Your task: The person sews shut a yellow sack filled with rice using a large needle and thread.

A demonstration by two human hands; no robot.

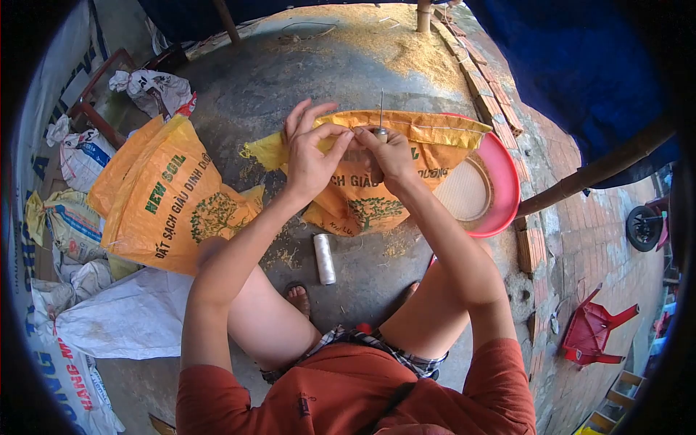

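Observation:
An orange woven sack (370, 210) with green print stands in front of me, its yellow top edge folded over and crossed by a pale line of stitching on the right. My right hand (394, 156) is closed around the handle of an awl (381, 112), whose thin metal shaft points away from me. Beside it, at the sack's top edge, my left hand (313, 151) pinches thumb and forefinger together, the other fingers raised. Whatever lies in that pinch is too small to make out. A spool of white thread (324, 259) rests on the floor between my feet.
Another orange sack (170, 196) leans at my left, near several white sacks (130, 312). A pink basin (507, 185) holding a round sieve (464, 190) is behind the sack's right side. Loose grain husks (420, 61) cover the far floor. A red stool (598, 330) lies right.

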